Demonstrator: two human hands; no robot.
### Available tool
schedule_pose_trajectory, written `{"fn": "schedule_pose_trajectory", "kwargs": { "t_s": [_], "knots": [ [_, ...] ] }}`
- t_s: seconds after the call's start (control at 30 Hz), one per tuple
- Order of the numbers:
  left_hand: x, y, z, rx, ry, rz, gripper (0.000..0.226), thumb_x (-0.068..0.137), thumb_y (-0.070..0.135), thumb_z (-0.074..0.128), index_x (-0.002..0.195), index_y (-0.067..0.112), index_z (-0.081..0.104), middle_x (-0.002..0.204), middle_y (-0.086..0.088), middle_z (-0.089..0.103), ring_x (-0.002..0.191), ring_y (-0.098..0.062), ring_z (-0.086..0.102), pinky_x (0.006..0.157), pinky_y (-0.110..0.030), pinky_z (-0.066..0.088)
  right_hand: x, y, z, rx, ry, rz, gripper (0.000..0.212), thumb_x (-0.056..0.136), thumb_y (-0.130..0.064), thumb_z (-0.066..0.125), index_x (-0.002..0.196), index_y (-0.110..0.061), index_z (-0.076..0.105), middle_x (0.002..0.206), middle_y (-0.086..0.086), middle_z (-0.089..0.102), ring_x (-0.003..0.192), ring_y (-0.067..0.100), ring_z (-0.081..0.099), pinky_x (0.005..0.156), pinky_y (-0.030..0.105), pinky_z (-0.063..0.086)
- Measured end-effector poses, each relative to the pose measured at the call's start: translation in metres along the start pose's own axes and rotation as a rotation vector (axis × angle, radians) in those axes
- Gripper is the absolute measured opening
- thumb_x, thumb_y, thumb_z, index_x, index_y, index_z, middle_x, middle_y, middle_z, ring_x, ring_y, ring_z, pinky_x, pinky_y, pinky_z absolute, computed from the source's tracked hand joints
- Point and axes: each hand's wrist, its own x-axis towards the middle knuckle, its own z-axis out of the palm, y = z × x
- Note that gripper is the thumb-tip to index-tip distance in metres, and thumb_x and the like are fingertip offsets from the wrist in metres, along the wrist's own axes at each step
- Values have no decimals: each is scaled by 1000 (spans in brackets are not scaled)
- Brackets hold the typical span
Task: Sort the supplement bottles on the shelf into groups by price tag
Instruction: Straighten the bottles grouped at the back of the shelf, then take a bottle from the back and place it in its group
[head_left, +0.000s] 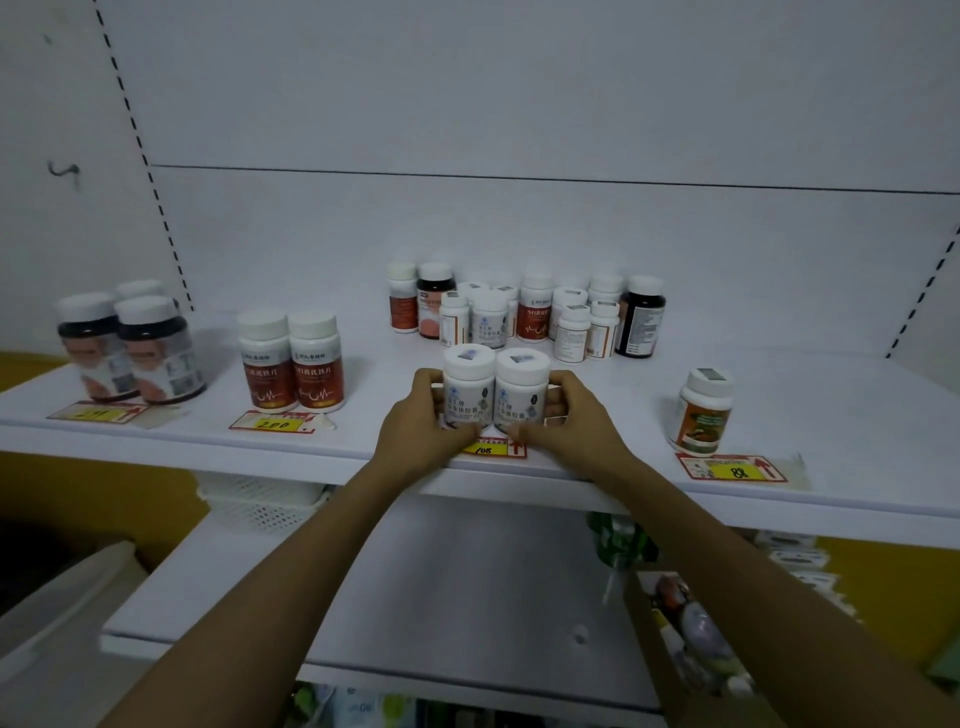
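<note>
Head view. Two white-labelled bottles stand side by side, touching, at the front edge of the shelf (156, 431), directly behind the 108 price tag (493, 447). Left hand (421, 421) wraps the left bottle (467, 387); right hand (566, 415) wraps the right bottle (521, 392). Fingers are curled around the sides and thumbs lie low in front, partly covering the tag.

Groups already set: dark bottles (130, 348) at the far-left tag, red-labelled pair (291, 364) behind the 200 tag (272, 423), one orange-labelled bottle (704, 410) behind the 88 tag (735, 470). Unsorted cluster (524, 312) sits at the back.

Judgement: the step is squaring this pair to its tag. Best done by keeping the bases flat, labels facing forward and the pair centred, then releasing both without tipping.
</note>
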Motion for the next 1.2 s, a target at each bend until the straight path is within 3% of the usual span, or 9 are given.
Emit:
{"fn": "schedule_pose_trajectory", "kwargs": {
  "t_s": [0.2,0.3,0.43,0.5,0.67,1.0,1.2],
  "knots": [
    [1,9,-19,-139,-94,-37,87,73,39,75,142,26,23,148,-2,37,130,-19,40,103,-35,38,2,-21,-14,88,-63,30,72,77,-27,76,136,-21,37,138,-1,46,127,17,44,102,32,41],
    [10,24,-35,-165,-33,16,73,82,51,58,142,26,27,148,-1,37,130,-19,40,101,-33,37,18,-50,-29,87,-31,-25,58,85,-32,68,135,-19,42,137,-2,46,127,16,44,99,29,38],
    [25,52,-56,-160,28,81,65,85,58,47,137,22,38,141,1,46,124,-16,47,102,-36,40,52,-86,-39,-8,-18,-74,44,86,-34,65,125,-19,52,122,3,57,114,19,56,90,30,46],
    [36,61,-63,-109,33,108,57,88,52,48,136,22,40,139,0,48,121,-17,49,96,-32,42,69,-97,-39,-105,-26,-91,41,87,-33,65,123,-16,54,114,6,61,109,22,58,90,33,48],
    [73,78,-82,81,-96,164,54,87,49,53,132,21,43,133,-4,53,105,-14,53,74,-22,46,114,-108,-32,-480,-100,-155,44,86,-34,65,123,-12,54,123,8,58,109,20,55,91,31,45],
    [162,62,-77,665,-331,240,59,83,52,58,131,20,46,130,-1,57,116,-20,53,99,-36,43,203,-95,-7,-967,-224,-109,57,86,-39,64,133,-11,46,139,7,48,124,24,47,96,34,39],
    [200,46,-67,833,-376,278,61,83,52,56,134,23,43,132,1,55,117,-21,52,97,-37,44,234,-66,15,-1045,-233,-33,49,84,-38,65,119,-6,55,119,11,60,106,26,57,86,35,48]
  ]
}}
